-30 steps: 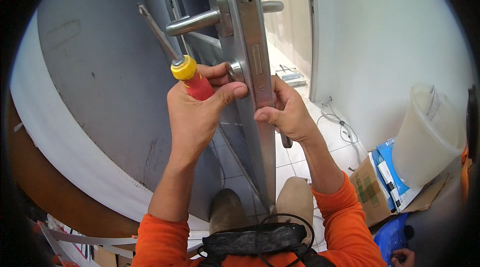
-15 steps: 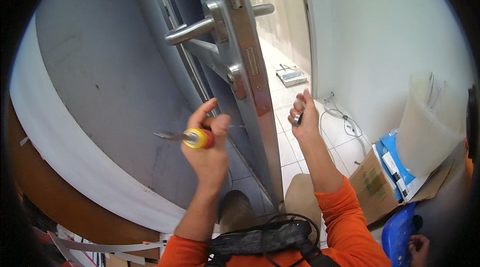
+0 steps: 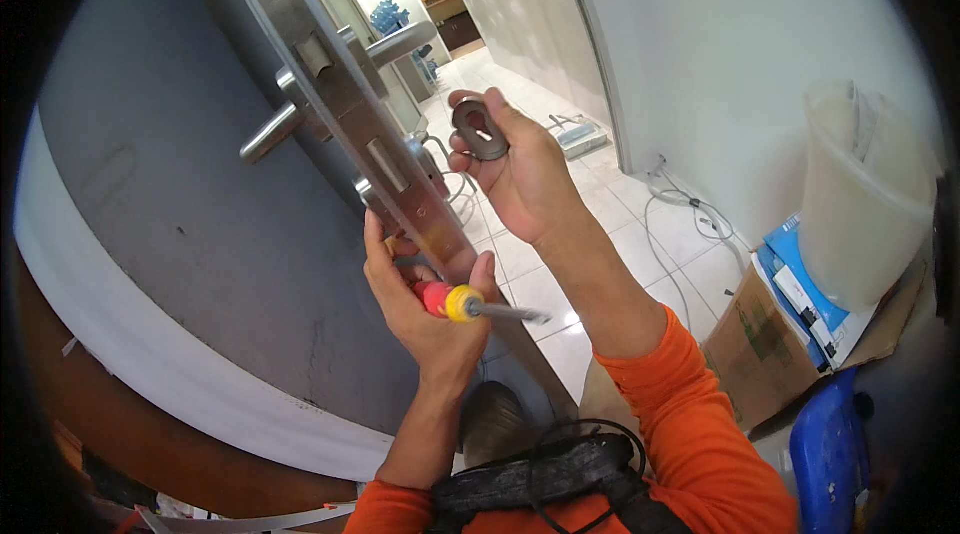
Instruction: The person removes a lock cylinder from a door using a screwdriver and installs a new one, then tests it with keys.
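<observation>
In my right hand (image 3: 528, 174), pinched between thumb and fingers, is an oval metal keyhole escutcheon (image 3: 482, 130) with its cut-out showing. It is held up beside the door edge, apart from it. My left hand (image 3: 430, 319) is closed around the red and yellow handle of a screwdriver (image 3: 462, 303), whose shaft points to the right. The left fingertips reach up against the door (image 3: 436, 224), just below the lock cylinder (image 3: 364, 191). A metal lock faceplate (image 3: 388, 166) runs along the door edge. Lever handles (image 3: 270, 134) stick out from both faces.
Beyond the doorway, a paint tray (image 3: 580, 137) lies on the tiled floor (image 3: 625, 204). Loose cables (image 3: 690, 202) lie by the white wall. At right, a cardboard box (image 3: 765, 344) supports a translucent bin (image 3: 860, 204), above a blue plastic object (image 3: 828, 454).
My right hand has risen and moved left with the escutcheon, now facing me. My left hand has turned the screwdriver from pointing left to right and reached the door. The view has shifted.
</observation>
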Action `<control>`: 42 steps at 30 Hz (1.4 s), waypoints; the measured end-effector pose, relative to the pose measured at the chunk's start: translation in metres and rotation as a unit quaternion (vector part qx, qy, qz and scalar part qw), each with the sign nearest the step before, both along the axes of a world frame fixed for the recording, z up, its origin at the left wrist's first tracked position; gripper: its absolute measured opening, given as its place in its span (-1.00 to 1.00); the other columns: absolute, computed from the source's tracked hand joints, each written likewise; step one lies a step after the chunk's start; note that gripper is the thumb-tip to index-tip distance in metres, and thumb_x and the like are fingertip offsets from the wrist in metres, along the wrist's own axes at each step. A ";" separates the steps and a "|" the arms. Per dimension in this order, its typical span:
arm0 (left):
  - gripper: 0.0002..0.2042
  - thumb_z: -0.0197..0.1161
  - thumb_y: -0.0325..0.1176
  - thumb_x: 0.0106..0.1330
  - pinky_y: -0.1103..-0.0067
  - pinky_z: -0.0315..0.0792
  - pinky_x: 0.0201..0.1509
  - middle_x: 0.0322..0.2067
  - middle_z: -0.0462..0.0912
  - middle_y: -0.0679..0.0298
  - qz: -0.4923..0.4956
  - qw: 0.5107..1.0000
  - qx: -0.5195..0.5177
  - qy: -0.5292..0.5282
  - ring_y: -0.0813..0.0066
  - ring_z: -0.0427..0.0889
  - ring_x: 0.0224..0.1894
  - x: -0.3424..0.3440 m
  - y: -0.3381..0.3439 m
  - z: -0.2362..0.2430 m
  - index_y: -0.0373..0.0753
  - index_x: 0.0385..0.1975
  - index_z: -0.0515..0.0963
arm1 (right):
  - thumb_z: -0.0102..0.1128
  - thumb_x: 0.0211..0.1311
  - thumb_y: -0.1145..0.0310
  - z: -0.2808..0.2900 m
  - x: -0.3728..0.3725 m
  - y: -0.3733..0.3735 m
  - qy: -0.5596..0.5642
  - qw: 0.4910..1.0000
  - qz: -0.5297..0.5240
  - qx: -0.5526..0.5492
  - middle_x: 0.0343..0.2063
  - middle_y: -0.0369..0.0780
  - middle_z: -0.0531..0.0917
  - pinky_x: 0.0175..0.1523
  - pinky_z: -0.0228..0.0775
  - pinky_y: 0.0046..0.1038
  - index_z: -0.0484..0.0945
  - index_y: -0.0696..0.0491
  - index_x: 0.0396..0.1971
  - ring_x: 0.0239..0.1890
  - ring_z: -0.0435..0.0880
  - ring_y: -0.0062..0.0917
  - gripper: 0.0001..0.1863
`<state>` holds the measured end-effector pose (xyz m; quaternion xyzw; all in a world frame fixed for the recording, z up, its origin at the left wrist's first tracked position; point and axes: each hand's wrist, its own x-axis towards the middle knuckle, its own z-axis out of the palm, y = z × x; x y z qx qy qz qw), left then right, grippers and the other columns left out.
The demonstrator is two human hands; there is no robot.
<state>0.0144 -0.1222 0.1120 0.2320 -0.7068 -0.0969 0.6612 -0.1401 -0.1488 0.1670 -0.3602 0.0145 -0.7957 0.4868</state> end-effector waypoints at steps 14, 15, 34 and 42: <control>0.04 0.51 -0.22 0.07 0.42 0.41 0.20 0.22 0.35 0.00 0.013 0.997 -0.072 -0.004 0.20 0.44 0.23 0.031 -0.018 -0.014 -0.36 0.50 -0.02 | 0.32 0.34 0.35 0.004 0.059 0.024 0.142 0.985 -0.099 -0.025 -0.17 -0.26 0.68 -0.05 0.50 -0.61 0.58 0.19 0.09 -0.16 0.62 -0.68 -0.62; 0.04 0.51 -0.21 0.07 0.42 0.41 0.21 0.22 0.35 0.00 -0.002 0.998 -0.069 0.004 0.19 0.44 0.23 0.030 -0.017 -0.014 -0.36 0.50 -0.02 | 0.33 0.33 0.35 0.004 0.059 0.024 0.146 0.985 -0.092 -0.026 -0.16 -0.25 0.69 -0.06 0.51 -0.61 0.58 0.19 0.10 -0.16 0.63 -0.68 -0.60; 0.05 0.47 -0.18 0.13 0.33 0.33 0.39 0.39 0.21 -0.02 0.009 0.997 -0.065 -0.048 0.20 0.37 0.36 0.040 -0.022 -0.016 -0.26 0.53 -0.12 | 0.40 0.29 0.29 -0.004 0.051 0.005 0.159 0.981 -0.034 -0.105 -0.19 -0.28 0.63 -0.13 0.50 -0.64 0.51 0.20 0.13 -0.18 0.61 -0.68 -0.51; 0.06 0.46 -0.18 0.12 0.33 0.35 0.37 0.40 0.18 -0.01 -0.024 0.998 -0.047 -0.028 0.17 0.38 0.35 0.038 -0.024 -0.018 -0.26 0.53 -0.13 | 0.43 0.26 0.26 -0.003 0.047 0.004 0.167 0.977 -0.040 -0.127 -0.23 -0.25 0.62 -0.10 0.61 -0.62 0.53 0.18 0.06 -0.18 0.66 -0.63 -0.53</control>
